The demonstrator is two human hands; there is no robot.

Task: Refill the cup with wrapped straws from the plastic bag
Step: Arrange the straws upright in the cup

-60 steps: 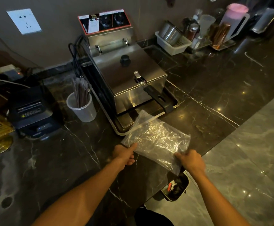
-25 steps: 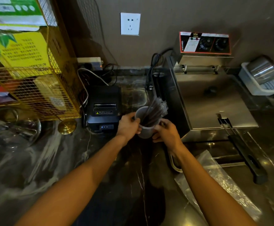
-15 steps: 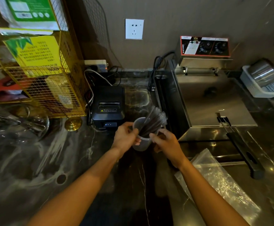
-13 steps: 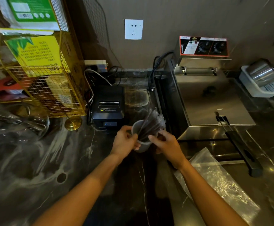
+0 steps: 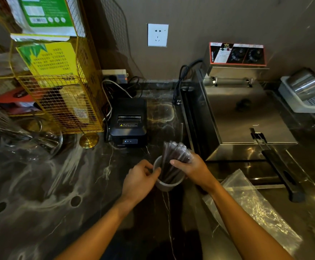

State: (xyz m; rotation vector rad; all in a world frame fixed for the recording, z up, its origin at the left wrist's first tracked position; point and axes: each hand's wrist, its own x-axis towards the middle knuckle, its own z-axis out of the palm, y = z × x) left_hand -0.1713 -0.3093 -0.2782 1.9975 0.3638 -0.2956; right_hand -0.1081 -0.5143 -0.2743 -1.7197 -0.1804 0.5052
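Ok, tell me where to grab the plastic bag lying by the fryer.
Pinch the plastic bag at its far corner, near the fryer, coming from above with the right hand. It lies flat and limp on the counter, and that corner lifts slightly.

Premises: commercial food or drink service bench.
Surface: dark marble bench [image 5: 40, 194].
Cooking plant: stainless electric fryer [image 5: 246, 117] with two dials.
Till gear: black receipt printer [image 5: 128, 122].
Storage: yellow wire rack [image 5: 62, 102] of packaged goods.
Utensils: steel cup in white basket [image 5: 310, 105].
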